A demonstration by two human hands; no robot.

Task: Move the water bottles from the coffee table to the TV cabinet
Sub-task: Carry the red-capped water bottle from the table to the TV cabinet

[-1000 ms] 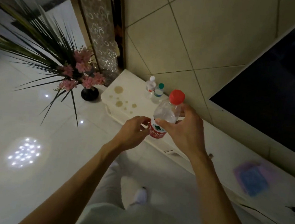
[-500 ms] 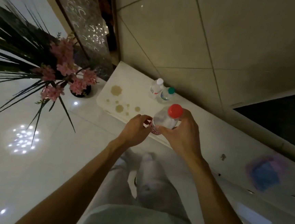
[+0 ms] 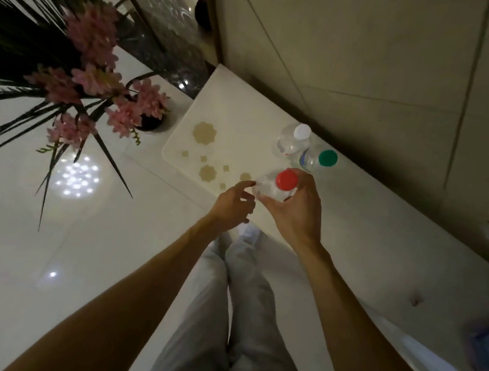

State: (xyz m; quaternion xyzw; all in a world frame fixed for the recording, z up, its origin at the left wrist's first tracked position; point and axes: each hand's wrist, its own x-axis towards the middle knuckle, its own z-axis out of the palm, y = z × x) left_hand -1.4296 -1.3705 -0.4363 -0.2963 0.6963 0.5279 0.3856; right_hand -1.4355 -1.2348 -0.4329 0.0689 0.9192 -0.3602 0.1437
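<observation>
- Pink flowers (image 3: 92, 89) stand on the floor at the left, beside the end of the TV cabinet (image 3: 237, 116).
- I see the left hand (image 3: 232, 205) with fingers loose and spread, its index tip at the bottle's side; half a second ago it curled against the label.
- The red-capped bottle (image 3: 276, 185) is over the cabinet's front part, near upright, cap towards me, long axis leaning slightly right. I cannot tell whether its base touches.
- The right hand (image 3: 297, 213) grips it just under the cap.
- It has come closer to the white-capped bottle (image 3: 293, 139) and green-capped bottle (image 3: 318, 159), which stand by the wall.
</observation>
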